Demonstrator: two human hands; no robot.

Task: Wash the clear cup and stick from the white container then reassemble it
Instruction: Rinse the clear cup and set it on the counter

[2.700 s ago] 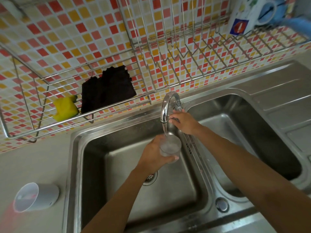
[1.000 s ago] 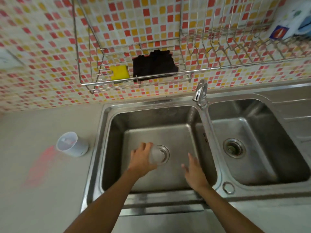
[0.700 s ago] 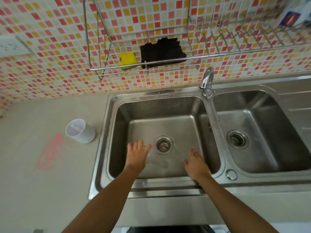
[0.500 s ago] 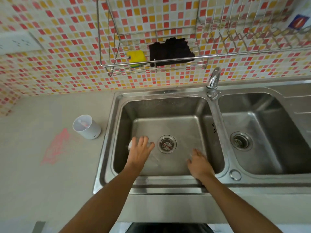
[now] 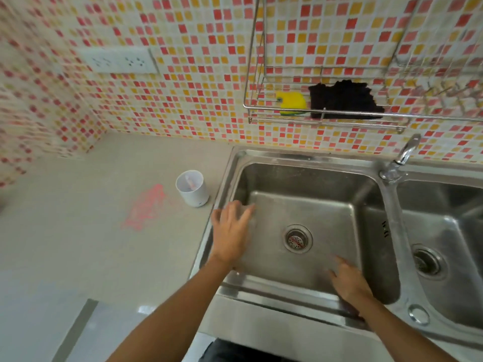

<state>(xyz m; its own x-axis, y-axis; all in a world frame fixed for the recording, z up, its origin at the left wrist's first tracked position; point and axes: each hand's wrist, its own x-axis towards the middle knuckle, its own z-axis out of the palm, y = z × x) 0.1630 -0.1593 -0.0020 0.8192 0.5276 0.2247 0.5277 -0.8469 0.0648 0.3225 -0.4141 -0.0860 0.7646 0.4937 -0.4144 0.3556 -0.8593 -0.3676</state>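
Both hands down over the left sink basin, cup hard to spot

Your left hand (image 5: 231,232) sits at the left wall of the sink (image 5: 308,158), fingers (image 5: 244,211) spread. There's maybe a clear blur under them, but I can't tell if you're holding the clear cup. Your right hand (image 5: 349,282) is low at the front of the basin, fingers loose and grasping nothing. The white container (image 5: 193,189) stands on the bench (image 5: 91,231) just left of the sink, with the stick (image 5: 190,182) inside.
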